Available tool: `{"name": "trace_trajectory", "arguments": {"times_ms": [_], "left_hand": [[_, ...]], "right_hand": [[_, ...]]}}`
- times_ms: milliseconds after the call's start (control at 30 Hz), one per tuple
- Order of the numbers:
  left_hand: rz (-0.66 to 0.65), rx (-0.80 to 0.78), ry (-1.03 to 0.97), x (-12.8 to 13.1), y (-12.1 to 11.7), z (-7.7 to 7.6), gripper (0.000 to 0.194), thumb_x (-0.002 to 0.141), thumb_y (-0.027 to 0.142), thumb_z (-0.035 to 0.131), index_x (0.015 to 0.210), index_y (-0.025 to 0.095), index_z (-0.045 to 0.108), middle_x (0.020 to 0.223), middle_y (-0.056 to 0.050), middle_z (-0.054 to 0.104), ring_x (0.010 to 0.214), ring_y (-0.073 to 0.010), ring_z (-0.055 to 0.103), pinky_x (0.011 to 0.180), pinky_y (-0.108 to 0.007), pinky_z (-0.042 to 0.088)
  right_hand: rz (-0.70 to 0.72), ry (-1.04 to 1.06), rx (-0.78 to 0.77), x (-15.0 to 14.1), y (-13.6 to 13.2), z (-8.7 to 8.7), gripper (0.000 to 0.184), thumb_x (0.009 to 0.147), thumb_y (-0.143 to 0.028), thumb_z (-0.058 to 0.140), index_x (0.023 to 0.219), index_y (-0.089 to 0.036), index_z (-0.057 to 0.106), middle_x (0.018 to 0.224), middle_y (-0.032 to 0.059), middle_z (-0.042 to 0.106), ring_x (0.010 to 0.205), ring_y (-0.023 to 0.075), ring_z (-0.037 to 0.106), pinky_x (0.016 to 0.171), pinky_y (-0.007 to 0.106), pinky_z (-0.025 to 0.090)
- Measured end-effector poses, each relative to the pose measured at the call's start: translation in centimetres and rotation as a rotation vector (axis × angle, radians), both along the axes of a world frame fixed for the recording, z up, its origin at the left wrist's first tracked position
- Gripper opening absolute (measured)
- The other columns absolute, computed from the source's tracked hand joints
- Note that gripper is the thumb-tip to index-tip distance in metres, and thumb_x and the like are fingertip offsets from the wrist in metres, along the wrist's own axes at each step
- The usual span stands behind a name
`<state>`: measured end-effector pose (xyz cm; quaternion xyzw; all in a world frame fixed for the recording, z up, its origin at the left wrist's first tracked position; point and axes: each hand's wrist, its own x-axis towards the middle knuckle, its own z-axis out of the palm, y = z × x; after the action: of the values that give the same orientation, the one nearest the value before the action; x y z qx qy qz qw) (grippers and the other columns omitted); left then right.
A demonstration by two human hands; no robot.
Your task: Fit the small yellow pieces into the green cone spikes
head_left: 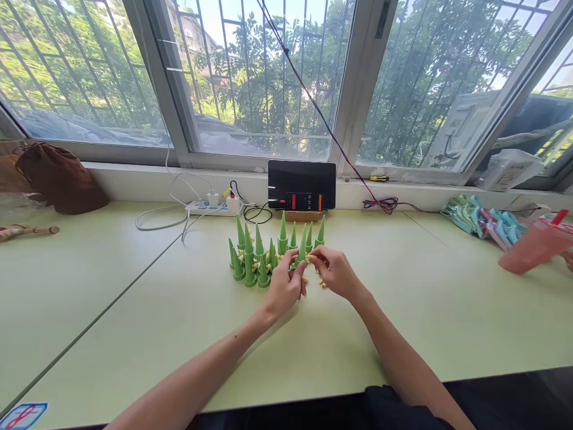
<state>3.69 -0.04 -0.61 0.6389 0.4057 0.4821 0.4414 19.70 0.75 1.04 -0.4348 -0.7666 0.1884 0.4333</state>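
In the head view my left hand (286,280) is closed around the base of a green cone (302,246), which points upward. My right hand (333,270) pinches a small yellow piece (310,257) against the cone's right side; the fingers partly hide it. Several more green cones (249,272) stand upright on the table in a group to the left of and behind my hands. Small yellow pieces (323,284) lie on the table under my right hand, and others sit among the cones.
A phone (304,201) leans on a dark tablet (302,173) behind the cones. A power strip (215,207) with cables lies back left. To the right are bagged items (470,218) and a pink cup (535,245), with a person's hand at the edge. A brown bag (62,179) stands far left.
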Motion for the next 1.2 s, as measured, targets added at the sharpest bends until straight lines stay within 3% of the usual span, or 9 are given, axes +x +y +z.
{"name": "trace_trajectory", "arguments": {"times_ms": [233,467,667,933,1033,1200], "left_hand": [[-0.007,0.003,-0.020,0.04,0.02,-0.22,0.040,0.089,0.049,0.052,0.119,0.022,0.047,0.101,-0.004,0.059,0.036,-0.0026,0.050,0.034,-0.018,0.040],[-0.023,0.023,-0.024,0.04,-0.09,0.04,0.036,0.090,0.046,0.051,0.118,0.023,0.048,0.102,-0.004,0.060,0.036,-0.0026,0.051,0.033,-0.018,0.038],[-0.014,0.016,-0.018,0.05,-0.11,0.01,0.037,0.091,0.048,0.050,0.116,0.022,0.046,0.096,-0.002,0.061,0.037,-0.0034,0.051,0.034,-0.018,0.039],[0.048,-0.005,-0.022,0.05,-0.07,0.27,0.043,0.090,0.051,0.051,0.119,0.020,0.045,0.103,-0.007,0.061,0.037,-0.0036,0.051,0.033,-0.020,0.040],[0.050,-0.002,-0.023,0.08,-0.05,0.25,0.043,0.090,0.052,0.051,0.118,0.019,0.045,0.104,-0.007,0.061,0.037,-0.0037,0.051,0.033,-0.020,0.040],[0.036,-0.002,-0.028,0.17,-0.02,0.16,0.042,0.090,0.050,0.052,0.117,0.019,0.045,0.106,-0.008,0.061,0.038,-0.0039,0.051,0.034,-0.020,0.040]], "right_hand": [[-0.004,-0.060,-0.001,0.13,0.02,-0.08,0.030,0.099,-0.032,0.038,0.073,-0.020,0.049,0.064,-0.0013,0.052,0.054,0.0120,0.041,0.054,0.024,0.032],[-0.011,-0.075,-0.027,0.19,0.16,-0.21,0.038,0.101,-0.036,0.035,0.066,-0.020,0.042,0.060,-0.0027,0.049,0.053,0.0112,0.039,0.054,0.023,0.031],[-0.027,-0.036,0.002,-0.01,-0.03,-0.04,0.039,0.100,-0.038,0.036,0.067,-0.020,0.047,0.060,-0.0025,0.049,0.053,0.0112,0.040,0.054,0.024,0.032],[-0.010,0.063,0.054,-0.29,-0.39,0.55,0.018,0.091,-0.035,0.055,0.099,-0.019,0.060,0.079,0.0037,0.063,0.063,0.0140,0.055,0.057,0.025,0.045],[0.001,0.069,0.059,-0.25,-0.29,0.43,0.018,0.090,-0.032,0.057,0.102,-0.019,0.060,0.090,0.0063,0.066,0.069,0.0146,0.059,0.059,0.026,0.048],[-0.009,0.053,0.063,-0.19,-0.18,0.35,0.014,0.091,-0.030,0.056,0.098,-0.019,0.061,0.089,0.0064,0.066,0.070,0.0150,0.060,0.060,0.026,0.048]]}}
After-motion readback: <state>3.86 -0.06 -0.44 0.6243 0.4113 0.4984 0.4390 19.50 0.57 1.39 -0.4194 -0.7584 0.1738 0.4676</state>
